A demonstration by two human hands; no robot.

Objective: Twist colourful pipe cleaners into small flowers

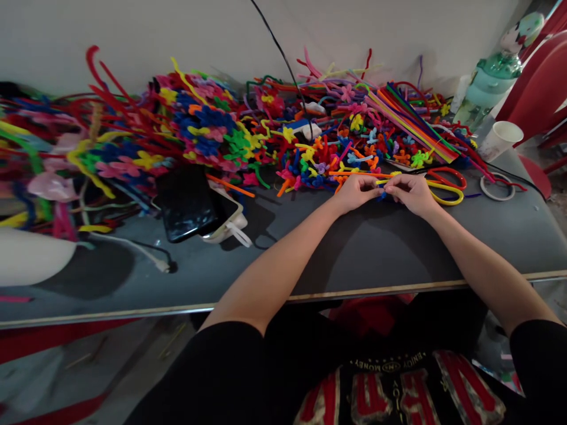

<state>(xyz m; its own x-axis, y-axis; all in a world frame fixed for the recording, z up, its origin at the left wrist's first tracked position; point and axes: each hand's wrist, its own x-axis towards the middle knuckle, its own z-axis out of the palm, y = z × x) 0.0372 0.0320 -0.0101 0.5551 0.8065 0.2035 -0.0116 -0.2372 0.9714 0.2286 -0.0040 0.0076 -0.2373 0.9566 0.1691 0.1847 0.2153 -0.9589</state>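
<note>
My left hand (358,193) and my right hand (410,192) meet fingertip to fingertip just above the grey table. Both are closed in a pinch on a small blue pipe cleaner piece (381,195), with a bit of yellow showing at its top. Its exact shape is mostly covered by my fingers. Right beside my right hand lie a red loop (452,176) and a yellow loop (445,198), which look like scissor handles. Behind my hands spreads a heap of small twisted pipe cleaner pieces (310,159) in many colours.
A bundle of straight pipe cleaners (411,121) lies at the back right. Near the right end stand a paper cup (500,140), a green bottle (491,79) and a white ring (497,188). Left of my arms are a black phone (188,203) and a white cable (133,248).
</note>
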